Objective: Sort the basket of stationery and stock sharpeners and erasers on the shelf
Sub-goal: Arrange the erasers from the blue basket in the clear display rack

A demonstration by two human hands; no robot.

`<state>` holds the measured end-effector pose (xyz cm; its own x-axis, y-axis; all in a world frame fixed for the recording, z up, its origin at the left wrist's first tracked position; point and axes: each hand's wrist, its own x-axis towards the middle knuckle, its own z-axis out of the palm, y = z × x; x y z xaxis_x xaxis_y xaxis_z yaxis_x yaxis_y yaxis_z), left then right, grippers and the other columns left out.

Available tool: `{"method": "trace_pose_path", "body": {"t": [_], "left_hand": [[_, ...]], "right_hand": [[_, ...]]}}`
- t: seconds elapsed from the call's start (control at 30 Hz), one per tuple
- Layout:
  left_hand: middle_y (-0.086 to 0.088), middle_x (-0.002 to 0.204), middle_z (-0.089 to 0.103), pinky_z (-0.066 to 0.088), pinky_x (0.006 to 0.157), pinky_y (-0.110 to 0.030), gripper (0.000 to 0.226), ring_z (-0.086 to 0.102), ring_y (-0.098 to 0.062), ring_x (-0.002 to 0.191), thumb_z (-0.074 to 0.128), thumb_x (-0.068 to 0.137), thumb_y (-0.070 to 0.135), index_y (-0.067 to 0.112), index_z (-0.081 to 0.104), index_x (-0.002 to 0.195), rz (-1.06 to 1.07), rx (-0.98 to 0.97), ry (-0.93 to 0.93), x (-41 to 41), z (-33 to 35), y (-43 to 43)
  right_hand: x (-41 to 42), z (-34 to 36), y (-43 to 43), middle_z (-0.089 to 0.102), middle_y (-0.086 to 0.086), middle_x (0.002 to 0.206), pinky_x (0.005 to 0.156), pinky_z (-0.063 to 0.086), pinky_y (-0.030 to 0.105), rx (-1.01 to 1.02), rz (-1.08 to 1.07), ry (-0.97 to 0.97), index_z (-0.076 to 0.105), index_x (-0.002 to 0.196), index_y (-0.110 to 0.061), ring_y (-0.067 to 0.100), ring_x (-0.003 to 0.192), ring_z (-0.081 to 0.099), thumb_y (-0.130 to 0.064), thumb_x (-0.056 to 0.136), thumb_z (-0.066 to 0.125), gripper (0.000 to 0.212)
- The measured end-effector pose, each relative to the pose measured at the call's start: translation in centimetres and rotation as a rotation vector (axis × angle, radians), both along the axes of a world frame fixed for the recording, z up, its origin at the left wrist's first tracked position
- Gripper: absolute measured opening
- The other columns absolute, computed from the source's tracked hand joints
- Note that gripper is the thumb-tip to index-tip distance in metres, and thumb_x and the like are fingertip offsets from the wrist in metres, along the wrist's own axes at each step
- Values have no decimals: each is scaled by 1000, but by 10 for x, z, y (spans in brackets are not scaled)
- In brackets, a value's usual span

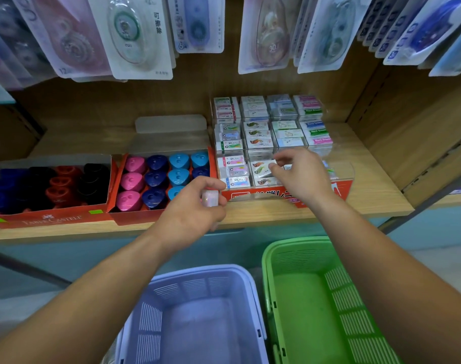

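The left hand (195, 208) hovers over the front edge of the light wooden shelf (263, 212). Its fingers curl round a small pale eraser in a shiny wrapper (210, 197), pinched between thumb and forefinger just in front of the sharpeners. The right hand (301, 174) reaches over the front row of a clear acrylic display tray with a red printed front (342, 177), which is divided into compartments filled with small boxed erasers (230, 145). Its fingers bend downward and the thumb and forefinger meet at the right edge of a white eraser with a fish print (260, 168) in the front row. Whether they actually grip it cannot be told. Left of the tray, touching it, stands an open red cardboard box (134, 218) holding rounded triangular sharpeners in pink, dark blue and light blue (132, 181). Beside that sits a second red cardboard box with pale lettering on its front (53, 220), packed with blue, black and red sharpeners (61, 183). Blister packs of correction tape (134, 35) hang in rows above the shelf. Below the shelf, between the forearms, are a lilac slotted plastic basket (197, 282) and, just to its right, a bright green slotted plastic basket (302, 256).
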<state>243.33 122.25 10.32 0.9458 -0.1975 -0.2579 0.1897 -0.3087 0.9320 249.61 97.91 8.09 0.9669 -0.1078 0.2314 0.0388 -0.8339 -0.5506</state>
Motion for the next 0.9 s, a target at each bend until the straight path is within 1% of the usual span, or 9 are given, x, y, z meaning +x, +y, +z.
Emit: {"method": "trace_pose_path", "body": {"t": [0.17,0.27,0.37,0.47,0.57,0.63,0.73,0.83,0.9], "left_hand": [[-8,113,72,60,85,-38,49,73,-26,98,53,88,-18,18,63,120,25,-110,9,0,0,6],[-3,114,74,58,93,-36,49,74,-20,99,62,89,-13,24,63,121,9,-148,-28,-3,1,10],[0,108,76,55,97,-46,45,70,-33,103,73,87,-3,29,65,117,22,-152,-64,-3,3,11],[-6,106,76,56,95,-48,44,69,-39,104,76,85,-1,24,64,119,45,-199,-46,-4,6,9],[-11,105,76,58,93,-46,39,71,-36,101,74,86,0,17,63,119,44,-256,-29,-6,7,8],[-10,101,77,60,84,-36,34,72,-29,94,72,87,-1,15,64,116,45,-294,-16,-7,7,6],[-8,97,71,57,73,-22,34,69,-13,78,73,87,0,21,70,113,57,-280,-32,-10,6,1],[-2,91,65,59,70,-25,38,66,-10,71,73,87,2,23,70,118,45,-270,-7,-12,7,-5],[-1,89,67,62,66,-31,41,69,-14,69,75,86,4,23,66,121,38,-280,41,-12,9,-9]], "right_hand": [[-5,0,10,53,0,126,76,47,36,-213,-30,101,72,117,-29,22,105,60,-37,94,63,26],[-18,3,14,56,-3,119,81,50,34,-54,-55,0,72,115,-27,18,99,62,-30,93,64,23],[-45,6,32,65,-13,91,69,45,24,242,58,-47,74,102,-29,4,70,58,-22,94,65,14],[-71,11,58,70,0,82,62,48,22,612,237,99,72,100,-33,11,67,63,-15,96,64,20],[-84,7,70,71,2,86,66,50,22,745,307,191,68,109,-28,16,75,70,-13,92,71,22],[-87,4,72,72,1,86,69,53,27,833,297,200,66,114,-24,21,77,71,-12,89,75,30],[-91,1,70,71,2,84,71,54,30,855,281,190,63,118,-26,24,75,68,-8,87,77,38],[-94,2,63,69,1,84,70,52,29,823,306,203,58,130,-34,22,76,65,-10,88,76,52],[-96,6,57,66,-5,86,68,52,28,799,320,196,62,127,-39,15,74,64,-10,92,72,46]]}}
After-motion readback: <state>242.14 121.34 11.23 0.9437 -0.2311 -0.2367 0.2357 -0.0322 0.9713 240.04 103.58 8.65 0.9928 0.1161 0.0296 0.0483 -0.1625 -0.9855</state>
